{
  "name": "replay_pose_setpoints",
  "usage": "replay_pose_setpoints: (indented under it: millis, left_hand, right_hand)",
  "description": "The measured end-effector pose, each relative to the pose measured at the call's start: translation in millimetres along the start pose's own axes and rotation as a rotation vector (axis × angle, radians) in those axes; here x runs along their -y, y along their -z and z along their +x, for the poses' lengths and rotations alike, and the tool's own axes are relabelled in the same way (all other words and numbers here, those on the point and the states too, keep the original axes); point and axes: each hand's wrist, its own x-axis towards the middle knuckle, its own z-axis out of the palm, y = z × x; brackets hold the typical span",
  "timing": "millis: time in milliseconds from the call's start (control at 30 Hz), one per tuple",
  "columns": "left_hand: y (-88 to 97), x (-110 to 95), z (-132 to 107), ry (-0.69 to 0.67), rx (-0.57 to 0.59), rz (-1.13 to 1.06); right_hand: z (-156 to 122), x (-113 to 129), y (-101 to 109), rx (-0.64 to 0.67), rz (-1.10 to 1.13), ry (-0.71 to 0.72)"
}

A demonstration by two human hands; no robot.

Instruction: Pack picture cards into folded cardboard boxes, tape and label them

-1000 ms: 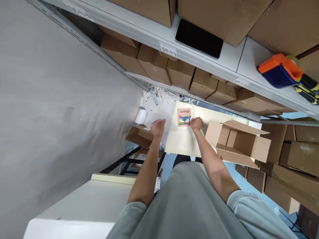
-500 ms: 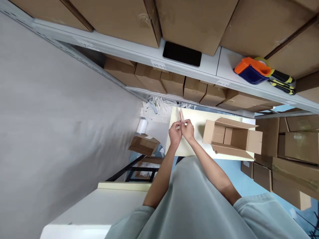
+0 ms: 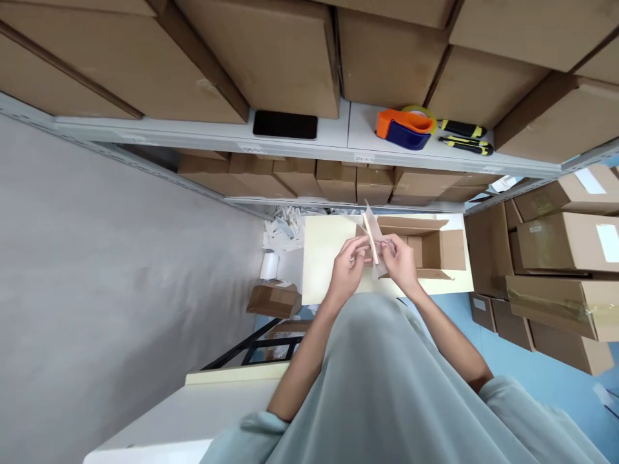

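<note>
Since fingers of the left hand (image 3: 347,267) and right hand (image 3: 400,261) pinched the thin booklet (image 3: 372,236) over the bench (image 3: 318,258), near the open carton (image 3: 428,250), an uneven pull risked bending its splayed leaves

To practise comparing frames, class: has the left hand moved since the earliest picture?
Yes, rightward: it appeared left of the cream tabletop's left edge; now the left hand appears right of that edge.

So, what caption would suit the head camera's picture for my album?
Left hand and right hand hold a slim flat item over a pale table, beside an open cardboard box.
</note>
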Motion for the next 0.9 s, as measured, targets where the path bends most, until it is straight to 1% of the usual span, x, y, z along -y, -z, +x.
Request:
replay_pose_setpoints:
  millis: [67, 133, 233, 333, 400, 433, 500, 567, 600, 633, 667, 733, 767, 800, 833, 900]
  left_hand:
    - [-15.5, -12.2, 8.5, -0.052, 0.057, 0.062]
    - [-31.9, -22.3, 16.9, -0.119, 0.069, 0.155]
    - [-60.2, -29.3, 26.0, -0.197, 0.037, 0.26]
    - [-88.0, -30.3, 29.1, -0.226, 0.031, 0.318]
    - [-100.5, -33.6, 29.9, -0.244, 0.058, 0.362]
    - [-103.7, -37.4, 31.2, -0.262, 0.06, 0.4]
    - [-103.7, -49.0, 37.1, -0.322, 0.018, 0.521]
    - [-97.4, -64.0, 48.3, -0.376, -0.024, 0.675]
    - [-93.2, -71.3, 55.4, -0.389, -0.006, 0.733]
    - [-89.0, -77.7, 62.9, -0.386, 0.057, 0.76]
    - [-85.6, -82.7, 70.0, -0.371, 0.157, 0.751]
    - [-81.9, -88.0, 80.7, -0.294, 0.364, 0.66]
    - [-82.0, -88.4, 83.5, -0.25, 0.425, 0.605]
    - [-83.2, -87.4, 84.4, -0.213, 0.447, 0.561]
    - [-85.2, -85.4, 83.7, -0.189, 0.437, 0.533]
    - [-90.3, -79.1, 79.2, -0.179, 0.383, 0.517]
  right_hand:
    - [0.8, 0.5, 28.8, -0.023, 0.006, 0.019]
    - [0.5, 2.0, 50.0, -0.024, 0.078, 0.021]
    - [-1.9, 1.1, 71.5, -0.007, 0.139, 0.002]
    - [-2.2, -9.3, 91.4, -0.009, 0.049, 0.008]
    - [0.3, -20.3, 108.1, 0.013, 0.015, 0.045]
    - [2.3, -25.7, 117.7, 0.039, 0.02, 0.069]
    - [7.1, -34.7, 138.3, 0.109, 0.035, 0.113]
    - [12.2, -39.7, 158.8, 0.202, 0.025, 0.145]
    - [14.7, -40.7, 168.2, 0.249, 0.013, 0.158]
    - [17.1, -41.1, 176.6, 0.293, 0.001, 0.17]
    - [19.4, -41.1, 184.0, 0.331, -0.01, 0.182]
    - [23.7, -41.0, 195.2, 0.376, -0.022, 0.198]
    - [25.8, -41.4, 199.2, 0.391, -0.025, 0.202]
    - [27.8, -42.3, 202.2, 0.405, -0.03, 0.203]
    - [29.7, -43.8, 204.4, 0.415, -0.042, 0.203]
    - [33.3, -48.7, 206.9, 0.42, -0.087, 0.203]
